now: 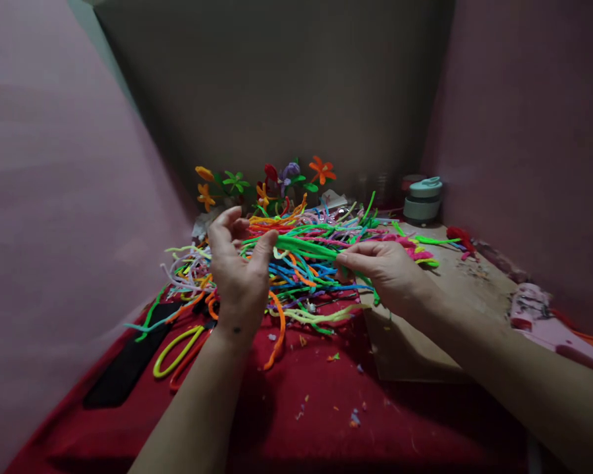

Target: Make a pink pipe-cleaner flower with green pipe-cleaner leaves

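Observation:
My right hand point(383, 270) pinches one end of a small bundle of bright green pipe cleaners point(309, 247) between thumb and fingers. The bundle stretches left, nearly level, to the thumb of my left hand point(242, 263). That hand is raised, its fingers curved and parted from the thumb; whether the thumb touches the bundle is hard to see. Behind and below both hands spreads a loose heap of many-coloured pipe cleaners point(296, 270). An orange pipe cleaner point(278, 329) hangs forward from the heap onto the red cloth point(326, 421).
Pipe-cleaner flowers point(322, 170) stand at the back. A lidded light-blue container point(422, 201) sits back right. A brown board point(415, 349) lies under my right arm, and a pink tool point(548, 322) lies far right. Yellow-handled scissors point(178, 352) and a black strip point(123, 368) lie left.

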The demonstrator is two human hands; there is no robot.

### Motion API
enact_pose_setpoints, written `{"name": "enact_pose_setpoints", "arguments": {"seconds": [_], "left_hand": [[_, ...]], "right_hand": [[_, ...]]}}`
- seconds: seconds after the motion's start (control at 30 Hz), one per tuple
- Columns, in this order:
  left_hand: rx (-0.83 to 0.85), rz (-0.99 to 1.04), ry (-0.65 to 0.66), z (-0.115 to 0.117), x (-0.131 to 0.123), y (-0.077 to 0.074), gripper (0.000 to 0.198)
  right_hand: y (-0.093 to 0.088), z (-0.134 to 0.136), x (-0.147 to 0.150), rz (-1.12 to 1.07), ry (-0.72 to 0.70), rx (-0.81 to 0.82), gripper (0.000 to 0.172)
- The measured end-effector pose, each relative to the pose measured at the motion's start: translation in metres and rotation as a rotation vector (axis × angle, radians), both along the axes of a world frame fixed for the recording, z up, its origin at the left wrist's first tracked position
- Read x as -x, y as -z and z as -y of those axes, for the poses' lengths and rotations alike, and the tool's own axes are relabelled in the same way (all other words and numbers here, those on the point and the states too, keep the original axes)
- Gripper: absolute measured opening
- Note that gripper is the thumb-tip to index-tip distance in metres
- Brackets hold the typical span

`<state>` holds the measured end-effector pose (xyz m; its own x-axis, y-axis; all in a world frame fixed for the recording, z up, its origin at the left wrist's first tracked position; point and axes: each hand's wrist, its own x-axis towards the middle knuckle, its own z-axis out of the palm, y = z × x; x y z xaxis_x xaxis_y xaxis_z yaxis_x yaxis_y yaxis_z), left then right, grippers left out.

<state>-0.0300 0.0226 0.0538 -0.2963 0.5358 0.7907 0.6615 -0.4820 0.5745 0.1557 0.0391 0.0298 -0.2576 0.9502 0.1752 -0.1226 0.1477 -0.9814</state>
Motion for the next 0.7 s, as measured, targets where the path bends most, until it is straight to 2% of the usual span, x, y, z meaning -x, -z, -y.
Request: {"name": "enact_pose_setpoints", "arguments": {"seconds": [0.03, 0.1, 0.17, 0.23, 0.37, 0.53, 0.63, 0.7], "left_hand": [[0.075, 0.151, 0.084, -0.002, 0.0, 0.001, 0.038], [0.318, 0.397, 0.35, -0.005, -0.005, 0.006, 0.031], [0.566, 0.553, 0.594, -0.004, -0.015, 0.013, 0.03], [0.638, 0.639, 0.71, -0.002, -0.026, 0.02, 0.03], [0.583, 0.657, 0.752, 0.002, -0.035, 0.026, 0.021], [0.709, 0.667, 0.832, 0.001, -0.032, 0.026, 0.017], [0.654, 0.701, 0.839, 0.0, -0.032, 0.025, 0.015], [0.589, 0.667, 0.785, -0.001, -0.031, 0.024, 0.014]], "right_hand": [[0.001, 0.0, 0.0, -0.024, 0.009, -0.007, 0.019], [0.002, 0.001, 0.001, -0.054, 0.019, -0.017, 0.02], [0.004, 0.003, 0.003, -0.066, 0.018, -0.031, 0.02], [0.006, 0.005, 0.005, -0.062, 0.005, -0.045, 0.02], [0.005, 0.009, 0.008, -0.022, -0.069, 0.013, 0.018], [0.006, 0.008, 0.007, -0.025, -0.188, 0.084, 0.02], [0.007, 0.007, 0.006, 0.014, -0.184, 0.066, 0.02], [0.007, 0.008, 0.007, 0.059, -0.15, 0.048, 0.02]]}}
